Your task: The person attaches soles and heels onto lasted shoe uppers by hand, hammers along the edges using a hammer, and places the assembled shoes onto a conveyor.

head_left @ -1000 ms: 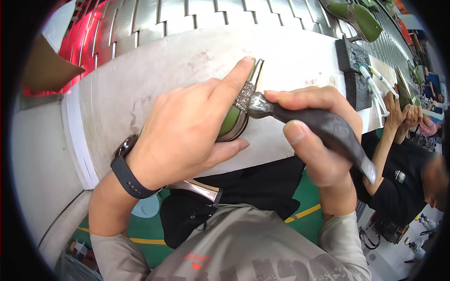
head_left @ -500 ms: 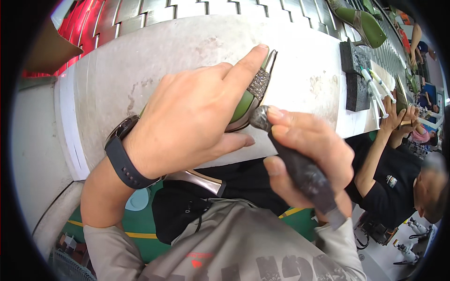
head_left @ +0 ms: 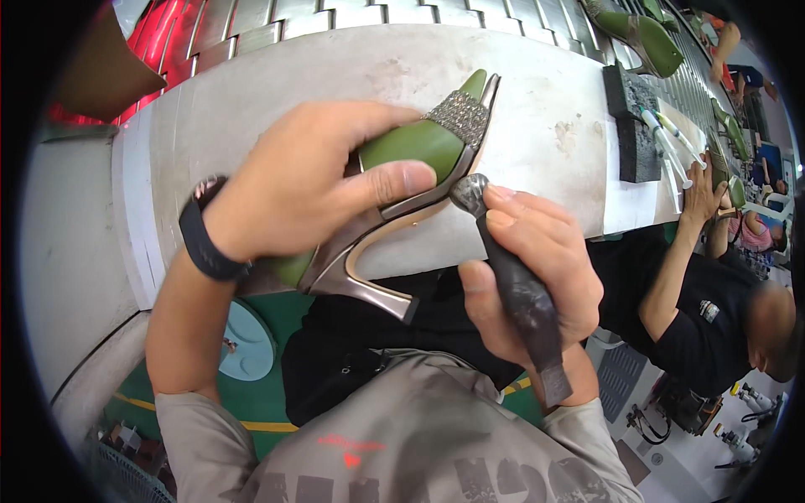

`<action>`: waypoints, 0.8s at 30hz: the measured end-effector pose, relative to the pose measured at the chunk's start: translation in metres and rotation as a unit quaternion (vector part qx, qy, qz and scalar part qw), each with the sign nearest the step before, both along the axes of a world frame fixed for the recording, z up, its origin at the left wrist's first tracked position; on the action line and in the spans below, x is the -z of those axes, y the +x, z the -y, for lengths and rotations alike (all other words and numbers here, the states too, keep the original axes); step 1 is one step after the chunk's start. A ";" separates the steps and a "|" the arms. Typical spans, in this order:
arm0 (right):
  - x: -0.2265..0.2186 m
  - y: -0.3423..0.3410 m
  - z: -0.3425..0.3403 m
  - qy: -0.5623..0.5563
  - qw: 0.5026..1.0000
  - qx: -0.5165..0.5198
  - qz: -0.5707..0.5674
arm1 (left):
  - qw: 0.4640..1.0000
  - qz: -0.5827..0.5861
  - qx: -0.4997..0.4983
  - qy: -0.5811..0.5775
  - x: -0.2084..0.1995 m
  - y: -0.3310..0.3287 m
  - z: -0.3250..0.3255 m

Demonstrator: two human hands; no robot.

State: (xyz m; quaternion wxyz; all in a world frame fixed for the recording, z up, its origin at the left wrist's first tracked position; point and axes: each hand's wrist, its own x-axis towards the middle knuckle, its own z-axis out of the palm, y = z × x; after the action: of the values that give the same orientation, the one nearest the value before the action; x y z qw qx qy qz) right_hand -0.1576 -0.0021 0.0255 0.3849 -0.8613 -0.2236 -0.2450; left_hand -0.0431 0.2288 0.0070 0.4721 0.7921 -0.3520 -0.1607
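A green high-heeled shoe (head_left: 411, 155) lies tilted on its side over the pale worktable, toe pointing away and heel toward me. A glittering band crosses it near the toe, and its slim metallic heel hangs past the table's near edge. My left hand (head_left: 314, 180) grips the shoe from the left, its thumb along the near side; the other fingers are partly hidden behind it. In my right hand (head_left: 537, 260) is a dark hand tool (head_left: 524, 293) with a rounded metal end. That end is at the sole's edge by the forefoot; whether it touches I cannot tell.
A pale worktable (head_left: 243, 105) lies before me, with a metal slatted conveyor (head_left: 360, 15) beyond. A dark block (head_left: 631, 126) and syringes (head_left: 667, 142) are at right. Another green shoe (head_left: 641, 42) rests on the conveyor. A co-worker (head_left: 704, 327) sits at right.
My left hand has drawn back from the toe, its index finger no longer stretched along the shoe. More of the shoe's side and heel shows. My right hand with the tool has shifted slightly left.
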 end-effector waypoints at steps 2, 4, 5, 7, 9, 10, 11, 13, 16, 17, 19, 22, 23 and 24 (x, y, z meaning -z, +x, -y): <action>0.003 0.000 -0.003 -0.011 1.000 -0.004 0.001 | 0.998 0.023 -0.062 -0.005 -0.003 -0.015 0.002; 0.002 -0.001 -0.012 -0.044 0.999 -0.003 0.020 | 0.996 0.027 -0.083 -0.012 -0.008 -0.017 0.005; 0.003 -0.002 -0.014 -0.049 0.999 -0.003 0.021 | 0.996 0.034 -0.082 -0.008 -0.008 -0.017 0.005; 0.005 -0.003 -0.018 -0.041 0.999 -0.006 0.001 | 0.996 0.037 -0.082 -0.003 -0.005 -0.015 0.006; 0.004 -0.007 -0.024 -0.023 0.999 -0.003 -0.031 | 0.994 0.068 -0.086 -0.008 -0.003 -0.015 0.007; 0.003 -0.009 -0.027 -0.025 0.999 -0.002 -0.034 | 0.994 0.065 -0.085 -0.009 -0.002 -0.015 0.009; 0.002 -0.010 -0.029 -0.006 0.998 -0.001 -0.059 | 0.993 0.071 -0.089 -0.016 -0.001 -0.015 0.010; 0.003 -0.013 -0.031 0.038 0.994 -0.002 -0.102 | 0.993 0.075 -0.092 -0.022 0.001 -0.015 0.011; 0.001 -0.011 -0.032 0.081 0.986 -0.030 -0.145 | 0.992 0.083 -0.096 -0.028 0.002 -0.014 0.011; 0.001 -0.011 -0.033 0.079 0.986 -0.028 -0.144 | 0.992 0.083 -0.094 -0.032 0.002 -0.014 0.011; 0.002 -0.010 -0.035 0.098 0.983 -0.061 -0.145 | 0.992 0.083 -0.092 -0.035 0.002 -0.015 0.011; 0.004 -0.005 -0.040 0.085 0.988 -0.074 -0.105 | 0.993 0.064 -0.093 -0.024 -0.002 -0.015 0.012; 0.006 -0.005 -0.039 0.097 0.987 -0.072 -0.105 | 0.995 0.030 -0.099 -0.019 -0.004 -0.015 0.013; 0.007 -0.004 -0.038 0.098 0.987 -0.072 -0.102 | 0.994 -0.004 -0.105 -0.011 -0.005 -0.016 0.012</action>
State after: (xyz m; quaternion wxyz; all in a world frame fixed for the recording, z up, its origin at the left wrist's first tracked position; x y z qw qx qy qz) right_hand -0.1613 0.0357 0.0185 0.5048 -0.8215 -0.2193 -0.1489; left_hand -0.0590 0.2165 0.0123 0.4966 0.8185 -0.2671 -0.1098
